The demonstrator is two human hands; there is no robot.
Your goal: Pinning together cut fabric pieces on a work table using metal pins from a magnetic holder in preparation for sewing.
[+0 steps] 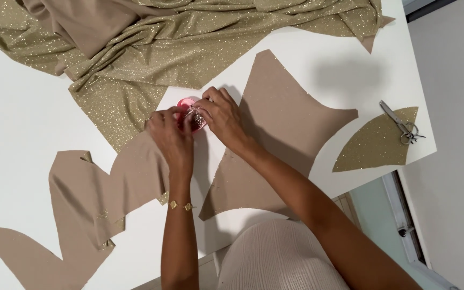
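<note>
Both hands meet over a small pink container (pixel 189 110) that sits on the white counter (pixel 17 123), just below the edge of the glittery gold fabric (pixel 189 37). The left hand (pixel 170 134) is curled around the container's near side, its fingers bent against it. The right hand (pixel 222 117) comes in from the other side with its fingertips pinched together at the container's mouth, where a small bunch of thin metal pins (pixel 191 114) shows; whether the fingers actually grip a pin is too small to tell. A thin gold bracelet (pixel 181 205) circles the left wrist.

The gold fabric lies bunched and folded across the far part of the counter. A large cut beige piece (pixel 285 123) with curved edges lies flat under the right forearm. Another beige cut piece (pixel 81 198) spreads out to the left of the left arm, with a further one (pixel 22 252) near the bottom-left corner. At the right end of the counter lies a small curved gold glitter piece (pixel 377 142), and a pair of metal scissors (pixel 401 123) rests across its upper edge, well apart from both hands.
</note>
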